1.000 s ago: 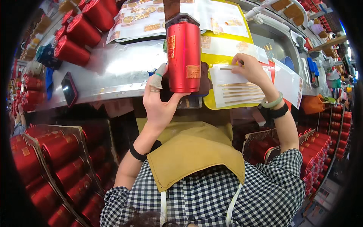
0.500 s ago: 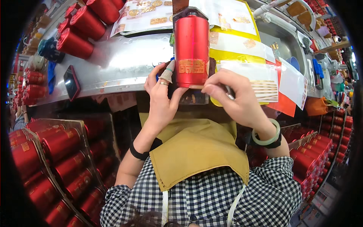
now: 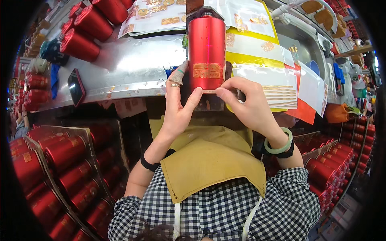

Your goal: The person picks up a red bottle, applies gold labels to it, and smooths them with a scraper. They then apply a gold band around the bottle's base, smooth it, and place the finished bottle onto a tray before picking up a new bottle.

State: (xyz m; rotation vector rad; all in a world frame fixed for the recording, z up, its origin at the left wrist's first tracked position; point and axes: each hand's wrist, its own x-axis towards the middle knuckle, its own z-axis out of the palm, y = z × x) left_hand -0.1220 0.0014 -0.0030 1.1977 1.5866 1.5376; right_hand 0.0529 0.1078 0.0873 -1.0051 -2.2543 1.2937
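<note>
A glossy red bottle (image 3: pixel 207 44) lies in front of me, its base toward me, with a gold emblem (image 3: pixel 207 70) low on its side. My left hand (image 3: pixel 179 98) grips the bottle's left side near the base; its thumb presses the lower edge and a pale cover sits on one finger. Along that edge runs a thin gold strip (image 3: pixel 209 91). My right hand (image 3: pixel 251 102) pinches the strip's right end between thumb and forefinger, against the base. The white backing sheet (image 3: pixel 265 78) with more gold strips lies beside my right hand.
Red bottles (image 3: pixel 93 22) stand at the far left of the metal table (image 3: pixel 132 60). A phone (image 3: pixel 76 87) lies near the table's left edge. Sheets of gold stickers (image 3: pixel 155 16) lie at the back. Crates of red bottles (image 3: pixel 60 148) flank me below.
The bottle has shifted slightly right. My left thumb has moved up onto the bottle's lower edge, and the strip now lies closer along that edge. My right hand stays at its right end.
</note>
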